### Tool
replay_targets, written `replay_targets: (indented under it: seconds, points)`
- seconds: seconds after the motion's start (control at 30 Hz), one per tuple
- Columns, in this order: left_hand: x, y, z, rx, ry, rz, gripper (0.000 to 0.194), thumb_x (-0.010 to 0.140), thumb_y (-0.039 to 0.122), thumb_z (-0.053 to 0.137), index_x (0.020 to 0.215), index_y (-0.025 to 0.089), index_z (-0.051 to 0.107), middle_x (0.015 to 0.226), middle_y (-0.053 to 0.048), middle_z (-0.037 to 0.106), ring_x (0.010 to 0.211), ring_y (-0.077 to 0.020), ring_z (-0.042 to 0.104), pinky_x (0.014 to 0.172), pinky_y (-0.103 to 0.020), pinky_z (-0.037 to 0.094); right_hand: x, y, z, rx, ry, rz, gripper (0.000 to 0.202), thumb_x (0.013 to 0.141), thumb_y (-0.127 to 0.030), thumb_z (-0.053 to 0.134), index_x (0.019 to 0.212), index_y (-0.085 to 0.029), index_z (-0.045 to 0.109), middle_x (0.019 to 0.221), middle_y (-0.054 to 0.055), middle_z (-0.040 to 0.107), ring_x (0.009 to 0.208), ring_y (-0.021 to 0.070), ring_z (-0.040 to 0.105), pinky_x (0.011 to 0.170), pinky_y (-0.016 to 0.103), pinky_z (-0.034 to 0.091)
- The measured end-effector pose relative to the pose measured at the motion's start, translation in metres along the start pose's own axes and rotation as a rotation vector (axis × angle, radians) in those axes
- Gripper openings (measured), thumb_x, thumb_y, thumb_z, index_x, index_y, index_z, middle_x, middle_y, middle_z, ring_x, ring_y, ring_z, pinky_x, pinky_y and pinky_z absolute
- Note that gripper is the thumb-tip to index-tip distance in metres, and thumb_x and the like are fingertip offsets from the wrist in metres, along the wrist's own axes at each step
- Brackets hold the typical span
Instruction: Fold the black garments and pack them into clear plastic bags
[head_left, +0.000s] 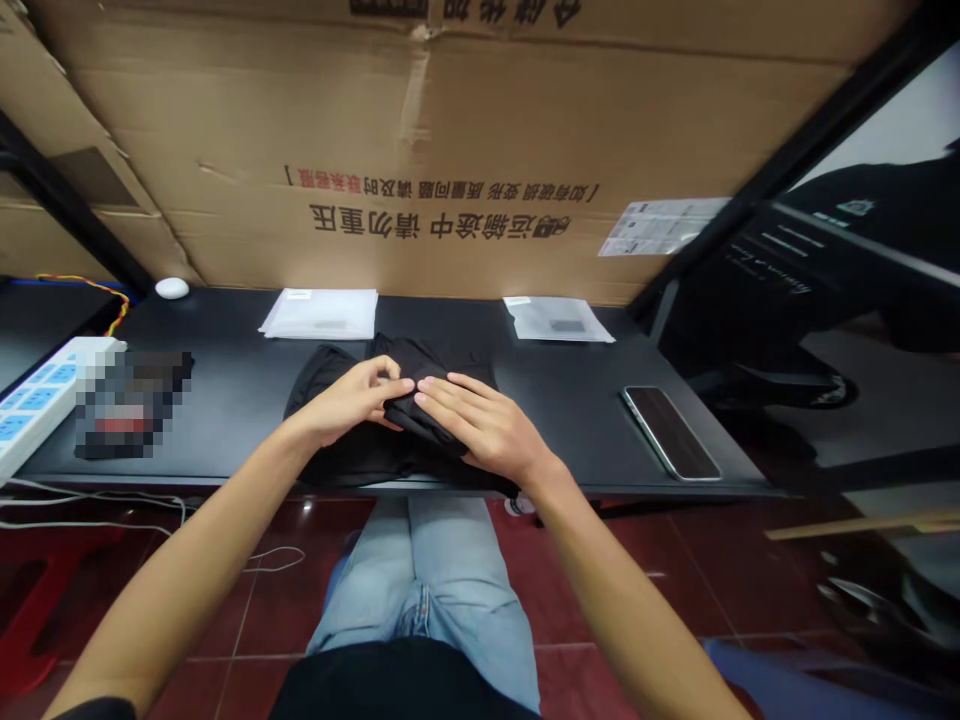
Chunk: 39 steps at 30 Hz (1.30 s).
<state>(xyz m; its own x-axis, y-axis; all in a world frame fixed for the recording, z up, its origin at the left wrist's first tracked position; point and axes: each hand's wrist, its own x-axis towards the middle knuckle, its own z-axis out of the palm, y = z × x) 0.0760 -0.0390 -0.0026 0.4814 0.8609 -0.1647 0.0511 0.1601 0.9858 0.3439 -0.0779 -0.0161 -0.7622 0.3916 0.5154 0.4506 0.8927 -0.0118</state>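
A piece of black cloth [345, 462], soft and bunched with several folds, lies at the front middle of the black table. My left hand [360, 395] curls around a raised fold of it, thumb and index finger closed on the fabric. From the other side my right hand [484, 420] rests on the same fold, its fingers straight and flat and its thumb hidden. The fingertips of both hands nearly meet above the cloth. What kind of garment or item the cloth is, I cannot make out.
Behind stands a large cardboard sheet [450, 120]. Flat white packets [322, 315] and another translucent packet [559, 320] lie along the back. A phone [670, 432] is at right. At left are a power strip [45, 385], a blurred-out item [131, 405] and a white rounded object [172, 288].
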Motion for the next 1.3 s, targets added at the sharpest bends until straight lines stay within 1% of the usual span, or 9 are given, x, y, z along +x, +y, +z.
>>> replay_targets:
  seconds: [0.17,0.27,0.4,0.53,0.7,0.83,0.97,1.1,1.3]
  points:
    - [0.003,0.006,-0.065,0.835,0.459,0.250,0.027,0.094,0.049,0.071,0.095,0.023,0.066,0.098,-0.007,0.079,0.091,-0.0237,0.076,0.091,-0.040,0.059,-0.015,0.014,0.005,0.019,-0.068,0.006,0.077,0.090,-0.010,0.061,0.165,-0.018,0.050,0.157,0.016,0.066,0.151,0.0310,0.060,0.129,0.059,0.046]
    - [0.007,0.013,-0.120,1.214,0.651,0.183,0.026,0.095,0.045,0.064,0.106,0.023,0.073,0.113,-0.010,0.081,0.109,-0.0313,0.075,0.103,-0.044,0.054,-0.017,0.017,0.012,0.088,-0.167,0.038,0.087,0.075,-0.012,0.070,0.160,-0.014,0.056,0.158,0.018,0.066,0.153,0.0365,0.056,0.130,0.064,0.041]
    - [0.018,0.013,-0.167,1.459,0.554,0.060,0.049,0.095,0.046,0.061,0.137,0.021,0.071,0.130,-0.016,0.078,0.121,-0.0378,0.072,0.105,-0.046,0.052,-0.015,0.013,0.018,0.133,-0.247,0.123,0.094,0.069,-0.008,0.073,0.161,-0.013,0.055,0.170,0.020,0.052,0.162,0.0371,0.046,0.133,0.062,0.038]
    - [0.030,0.005,-0.176,1.553,0.457,-0.037,0.054,0.095,0.047,0.059,0.143,0.023,0.070,0.127,-0.017,0.079,0.117,-0.0400,0.072,0.101,-0.048,0.053,-0.016,0.010,0.019,0.146,-0.261,0.169,0.088,0.076,-0.003,0.071,0.161,-0.017,0.055,0.168,0.017,0.055,0.156,0.0312,0.055,0.131,0.055,0.044]
    - [0.035,0.004,-0.168,1.581,0.544,-0.072,0.045,0.099,0.044,0.051,0.129,0.020,0.075,0.122,-0.022,0.078,0.108,-0.0429,0.072,0.093,-0.052,0.054,-0.015,0.007,0.017,0.129,-0.241,0.189,0.081,0.083,-0.001,0.069,0.161,-0.021,0.057,0.163,0.013,0.062,0.150,0.0278,0.061,0.127,0.053,0.050]
    - [0.029,0.012,-0.147,1.661,0.598,0.100,0.043,0.107,0.037,0.040,0.128,0.016,0.071,0.120,-0.022,0.075,0.113,-0.0402,0.070,0.091,-0.048,0.053,-0.016,0.008,0.013,0.096,-0.136,0.216,0.079,0.087,-0.001,0.068,0.162,-0.024,0.056,0.158,0.010,0.067,0.146,0.0281,0.065,0.127,0.054,0.051]
    - [0.016,0.019,-0.110,1.656,0.577,0.336,0.042,0.112,0.033,0.032,0.124,0.017,0.069,0.121,-0.021,0.071,0.124,-0.0378,0.064,0.097,-0.048,0.051,-0.020,0.011,0.007,0.041,0.036,0.252,0.076,0.093,-0.004,0.064,0.165,-0.023,0.052,0.157,0.011,0.067,0.148,0.0303,0.063,0.127,0.055,0.053]
    - [0.001,0.018,-0.062,1.618,0.462,0.498,0.035,0.113,0.026,0.037,0.116,0.021,0.071,0.118,-0.017,0.070,0.117,-0.0341,0.064,0.100,-0.046,0.050,-0.016,0.007,-0.003,0.035,0.206,0.247,0.070,0.102,-0.014,0.065,0.169,-0.024,0.047,0.158,0.012,0.066,0.154,0.0342,0.057,0.128,0.059,0.052]
    - [-0.016,0.007,-0.002,1.460,0.320,0.569,0.028,0.111,0.020,0.044,0.103,0.022,0.071,0.109,-0.012,0.070,0.108,-0.0287,0.064,0.088,-0.038,0.051,-0.005,-0.018,-0.008,0.098,0.220,0.080,0.060,0.112,-0.021,0.055,0.171,-0.024,0.045,0.160,0.013,0.065,0.154,0.0339,0.057,0.127,0.059,0.054]
